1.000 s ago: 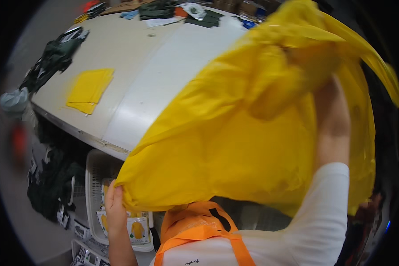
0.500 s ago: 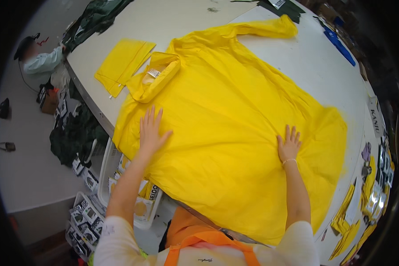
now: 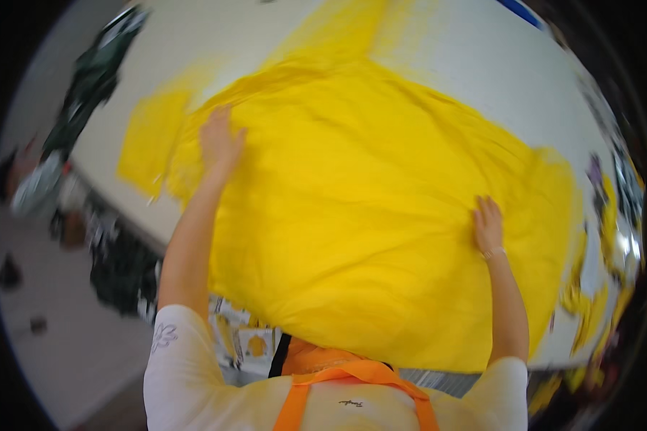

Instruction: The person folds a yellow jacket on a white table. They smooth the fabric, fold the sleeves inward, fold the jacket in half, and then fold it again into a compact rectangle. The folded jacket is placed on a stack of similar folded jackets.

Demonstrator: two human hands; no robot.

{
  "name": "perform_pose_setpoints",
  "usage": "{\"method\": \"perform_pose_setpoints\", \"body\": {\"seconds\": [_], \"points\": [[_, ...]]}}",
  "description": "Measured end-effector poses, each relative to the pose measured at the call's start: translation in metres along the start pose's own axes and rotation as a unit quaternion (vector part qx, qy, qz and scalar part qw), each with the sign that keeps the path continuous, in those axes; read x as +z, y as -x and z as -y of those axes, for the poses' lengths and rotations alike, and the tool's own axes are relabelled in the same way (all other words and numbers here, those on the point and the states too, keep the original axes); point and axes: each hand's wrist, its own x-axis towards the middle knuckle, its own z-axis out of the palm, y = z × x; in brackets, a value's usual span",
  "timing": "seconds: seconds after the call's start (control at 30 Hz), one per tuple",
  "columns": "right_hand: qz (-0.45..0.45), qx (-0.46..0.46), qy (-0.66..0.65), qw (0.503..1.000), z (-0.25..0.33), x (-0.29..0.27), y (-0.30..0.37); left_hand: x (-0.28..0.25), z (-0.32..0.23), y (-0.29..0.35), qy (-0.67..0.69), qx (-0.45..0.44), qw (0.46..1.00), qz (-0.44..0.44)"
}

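Since the earlier frame, the left hand [image 3: 221,140] had moved farther forward over the yellow garment [image 3: 359,208], arm outstretched, palm down, thumb apart from the straight fingers [image 3: 220,118]. Remotely, I saw the right hand [image 3: 489,226] palm down, fingers extended, loosely together. The garment lay spread across the counter [image 3: 482,65].

Coat [image 3: 352,187]: plain bright yellow
Folded cloth [image 3: 149,144], ten o'clock: the same yellow
Surface [image 3: 510,79]: pale off-white
Apron [image 3: 359,371]: orange
Shirt [image 3: 190,377]: white, dark flower outline on the left sleeve
Clothes [image 3: 90,86], ten o'clock: dark green
Floor [image 3: 72,352], eight o'clock: grey
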Motion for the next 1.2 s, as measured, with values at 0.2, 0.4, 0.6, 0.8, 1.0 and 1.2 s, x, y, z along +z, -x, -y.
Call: {"method": "perform_pose_setpoints", "body": {"seconds": [0.2, 0.4, 0.6, 0.8, 1.0, 1.2], "points": [[-0.017, 0.181, -0.101, 0.978, -0.044, -0.077, -0.049, 0.078, -0.005, -0.081, -0.066, -0.096, 0.993, 0.017], [-0.132, 0.322, 0.059, 0.936, -0.218, -0.117, -0.092, 0.090, -0.062, -0.156, -0.073, -0.137, 0.986, 0.066], [-0.178, 0.531, 0.227, 0.797, -0.374, -0.067, -0.085, 0.122, -0.060, -0.181, 0.059, -0.132, 0.981, 0.132], [-0.048, 0.525, 0.157, 0.835, -0.423, -0.096, -0.104, 0.161, -0.012, -0.213, 0.167, -0.200, 0.961, 0.097], [-0.229, 0.487, -0.038, 0.842, -0.408, -0.098, -0.102, 0.134, -0.070, -0.219, -0.092, -0.058, 0.994, -0.019], [-0.006, 0.043, 0.007, 0.999, -0.068, -0.057, 0.070, 0.017, -0.028, 0.054, -0.085, 0.142, 0.982, 0.088]]}}
